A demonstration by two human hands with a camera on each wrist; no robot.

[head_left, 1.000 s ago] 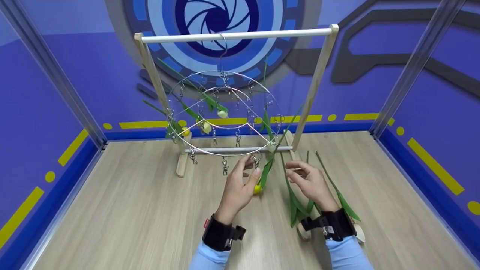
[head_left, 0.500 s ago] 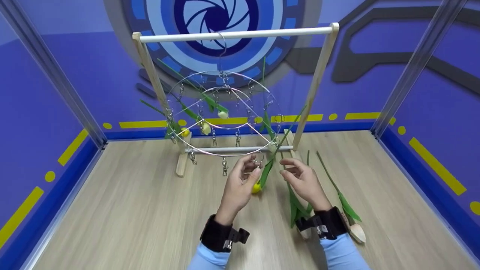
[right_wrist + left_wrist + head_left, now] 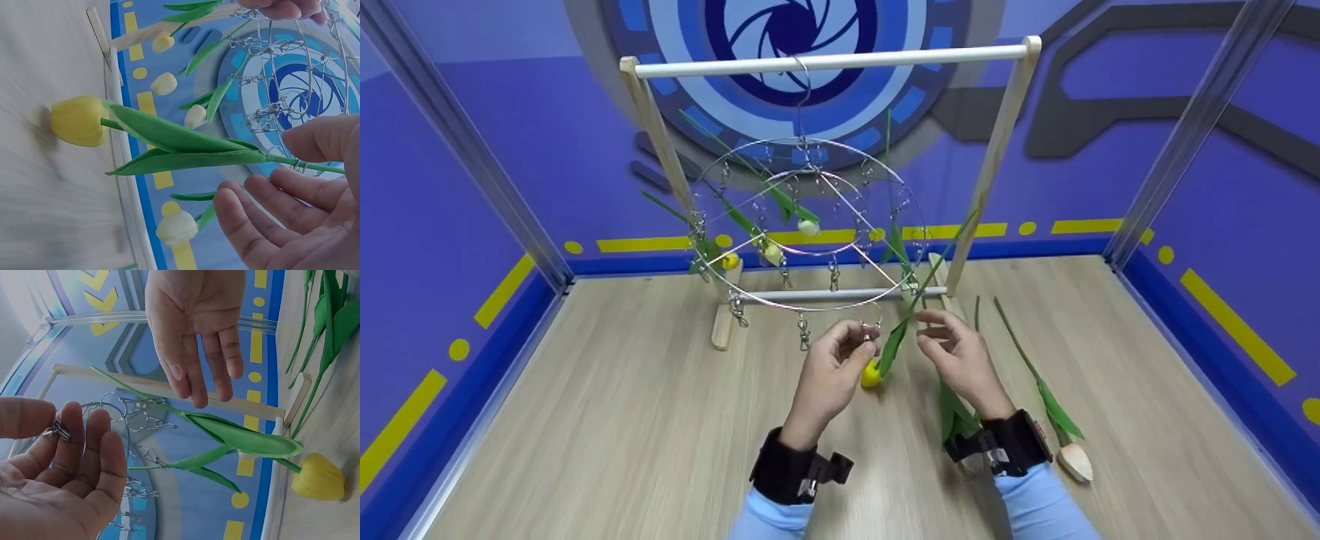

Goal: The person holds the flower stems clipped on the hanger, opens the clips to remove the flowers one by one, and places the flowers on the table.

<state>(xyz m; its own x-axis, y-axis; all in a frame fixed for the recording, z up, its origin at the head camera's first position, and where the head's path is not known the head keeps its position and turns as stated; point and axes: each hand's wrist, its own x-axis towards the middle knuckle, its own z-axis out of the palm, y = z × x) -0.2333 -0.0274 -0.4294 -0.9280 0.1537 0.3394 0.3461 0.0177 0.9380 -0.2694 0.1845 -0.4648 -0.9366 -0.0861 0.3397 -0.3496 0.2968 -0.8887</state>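
Observation:
My left hand pinches a small metal clip between thumb and fingers. The clip belongs to the round wire clip hanger, at its front right. A yellow tulip hangs head down just right of that hand, its green stem held by another clip at the ring's right side. My right hand stands beside the stem with fingers loosely bent and nothing gripped. In the right wrist view, the stem passes between thumb and fingers, seemingly without a grip on it.
A wooden stand carries the hanger. Several white and yellow tulips, including a white one, hang at its back and left. Right of my right hand, a pale tulip lies on the table, with more stems partly under the forearm.
My left fingers have closed on the front-right clip and drawn it slightly down toward me. My right hand has shifted a little left, away from the tulips on the table.

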